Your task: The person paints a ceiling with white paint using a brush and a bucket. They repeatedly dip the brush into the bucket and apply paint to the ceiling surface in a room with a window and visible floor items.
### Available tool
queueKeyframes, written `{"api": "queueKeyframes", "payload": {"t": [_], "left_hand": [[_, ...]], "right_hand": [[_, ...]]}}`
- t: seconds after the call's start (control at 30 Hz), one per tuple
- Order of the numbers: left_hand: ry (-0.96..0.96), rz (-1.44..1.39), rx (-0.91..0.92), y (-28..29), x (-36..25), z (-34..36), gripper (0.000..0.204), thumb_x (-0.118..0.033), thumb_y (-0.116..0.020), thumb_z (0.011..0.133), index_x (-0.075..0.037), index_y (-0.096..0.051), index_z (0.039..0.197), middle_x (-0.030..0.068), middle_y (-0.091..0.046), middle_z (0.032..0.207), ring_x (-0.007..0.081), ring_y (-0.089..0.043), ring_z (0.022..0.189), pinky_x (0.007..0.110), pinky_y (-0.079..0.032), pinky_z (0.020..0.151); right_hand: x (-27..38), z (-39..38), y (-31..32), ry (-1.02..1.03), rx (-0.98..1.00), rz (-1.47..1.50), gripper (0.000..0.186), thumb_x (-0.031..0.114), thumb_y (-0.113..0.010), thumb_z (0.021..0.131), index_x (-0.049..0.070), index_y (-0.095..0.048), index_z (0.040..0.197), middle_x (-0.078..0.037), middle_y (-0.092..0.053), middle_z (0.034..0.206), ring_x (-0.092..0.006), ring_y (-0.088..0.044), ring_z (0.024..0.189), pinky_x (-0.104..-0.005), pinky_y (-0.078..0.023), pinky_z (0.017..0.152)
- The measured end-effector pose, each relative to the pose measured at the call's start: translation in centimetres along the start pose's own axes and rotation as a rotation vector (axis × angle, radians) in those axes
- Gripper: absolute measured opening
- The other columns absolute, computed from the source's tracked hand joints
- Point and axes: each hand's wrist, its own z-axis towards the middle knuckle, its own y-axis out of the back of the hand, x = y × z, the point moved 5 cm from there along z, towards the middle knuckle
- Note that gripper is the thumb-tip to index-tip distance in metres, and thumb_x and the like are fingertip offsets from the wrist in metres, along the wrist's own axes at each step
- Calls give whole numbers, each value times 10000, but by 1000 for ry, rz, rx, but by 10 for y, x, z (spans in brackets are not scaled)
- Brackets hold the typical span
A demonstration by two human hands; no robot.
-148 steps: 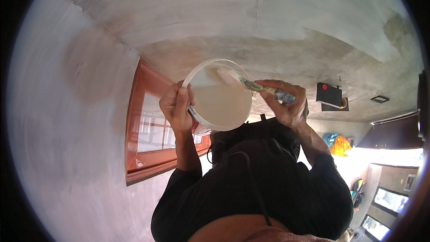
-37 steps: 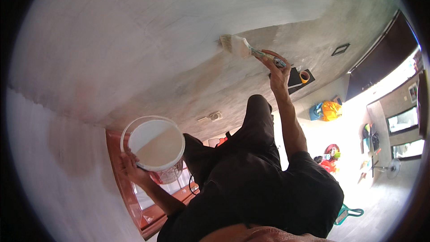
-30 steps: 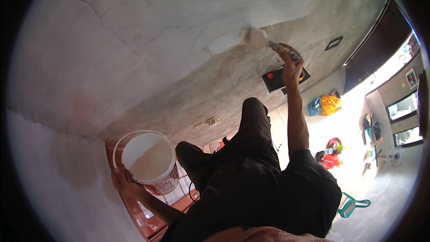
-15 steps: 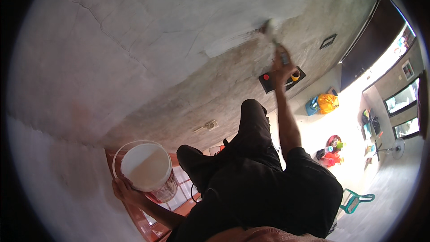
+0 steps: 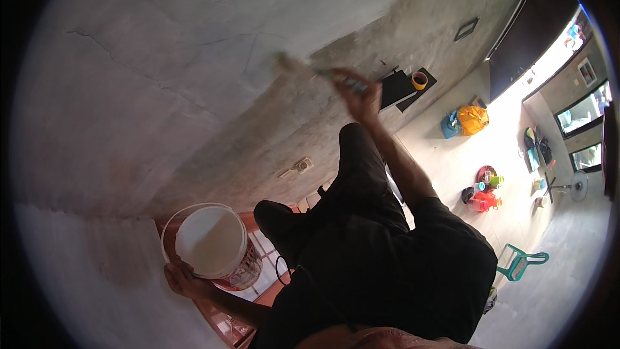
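Note:
My right hand point(image 5: 358, 98) is closed round the handle of a paintbrush point(image 5: 294, 66), blurred by motion. Its bristles are against the grey wall point(image 5: 213, 110), near the border between a smooth pale coat and a darker, patchy band. At lower left, my left hand point(image 5: 184, 279) grips the side of a white plastic bucket point(image 5: 244, 270) just under the rim. Pale paint point(image 5: 210, 236) lies inside, and the bucket's thin wire handle point(image 5: 169, 223) is raised. The fingers behind the bucket are partly hidden.
Beyond my right hand, a black shelf point(image 5: 395, 90) carries a yellow tape roll point(image 5: 419, 80). A socket point(image 5: 302, 165) sits low on the wall. On the floor are a yellow bag point(image 5: 473, 120), red bottles point(image 5: 483, 203), a teal stool point(image 5: 518, 262) and a fan point(image 5: 579, 186).
My right hand has swept the brush left and slightly down across the wall. My left hand still holds the bucket in nearly the same place. The view has shifted slightly.

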Motion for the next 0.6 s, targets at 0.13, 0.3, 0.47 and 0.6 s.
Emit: {"api": "queueKeyframes", "payload": {"t": [0.13, 0.3, 0.47, 0.6], "left_hand": [[-429, 506, 69, -7, -18, -2, 415, -221, -418, 996, -17, -437, 634, 62, -419, 649, 183, -406, 586, 345, -372, 605], [-143, 172, 48, 1, -2, -2, 418, -256, -427, 985, -15, -461, 646, 53, -417, 632, 179, -411, 587, 340, -387, 615], [-22, -59, 55, -4, 5, -1, 368, -249, -459, 974, -53, -443, 664, 9, -372, 601, 131, -382, 586, 295, -371, 647], [23, -138, 72, 0, 4, -3, 356, -245, -483, 969, -77, -416, 663, -3, -357, 596, 117, -375, 590, 282, -371, 665]], "right_hand": [[-21, 47, 86, -27, -208, -58, 218, 152, -659, 861, 21, -713, 1027, -37, -694, 859, -97, -605, 789, -242, -483, 728], [-35, 59, 137, -10, -608, -193, 220, 133, -687, 844, 27, -716, 1034, -77, -701, 892, -111, -614, 777, -242, -492, 699], [-30, 5, 50, 316, -420, -425, 232, 88, -712, 820, 51, -706, 1050, -101, -712, 863, -136, -645, 692, -276, -511, 633], [-3, -63, -43, 227, -123, -157, 300, 20, -732, 776, 17, -674, 1071, -163, -698, 999, -222, -702, 885, -314, -549, 739]]}}
